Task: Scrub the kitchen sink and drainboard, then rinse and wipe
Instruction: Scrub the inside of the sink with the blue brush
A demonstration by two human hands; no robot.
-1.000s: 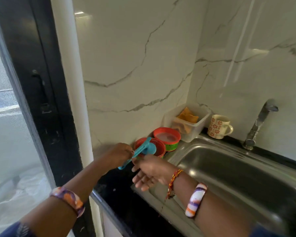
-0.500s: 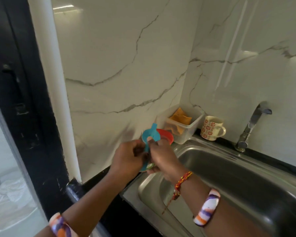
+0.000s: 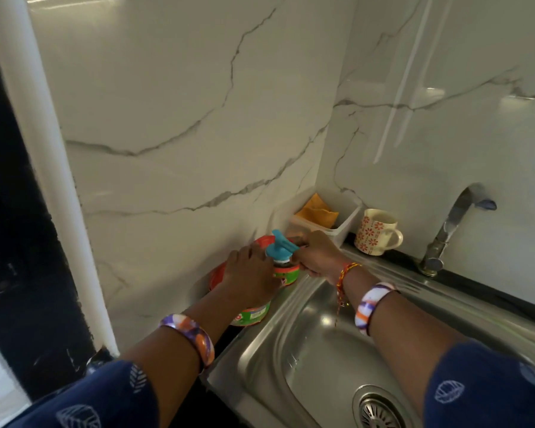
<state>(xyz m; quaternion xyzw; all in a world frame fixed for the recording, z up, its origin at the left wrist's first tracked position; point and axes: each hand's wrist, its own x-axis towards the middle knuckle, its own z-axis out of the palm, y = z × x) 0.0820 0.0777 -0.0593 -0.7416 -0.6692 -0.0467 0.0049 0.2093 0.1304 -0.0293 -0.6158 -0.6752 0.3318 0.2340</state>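
Note:
The steel sink (image 3: 322, 359) fills the lower right, with its drain (image 3: 380, 409) near the bottom edge. At its far left corner stands a small orange and green bottle (image 3: 288, 274) with a blue pump cap (image 3: 278, 248). My left hand (image 3: 250, 273) grips the bottle's body from the left. My right hand (image 3: 317, 254) pinches the blue cap's spout from the right. An orange tub with a green label (image 3: 250, 315) sits under my left wrist, partly hidden.
A white plastic box with an orange cloth (image 3: 318, 217) stands in the wall corner, and a flowered mug (image 3: 374, 234) is beside it. The tap (image 3: 445, 230) rises at the back right. Marble walls close off the left and back, and a black counter edge (image 3: 476, 291) runs behind the sink.
A second ago my left hand held the blue part alone above the tubs. Both hands have since closed in together, and it now sits on the bottle at the sink's corner.

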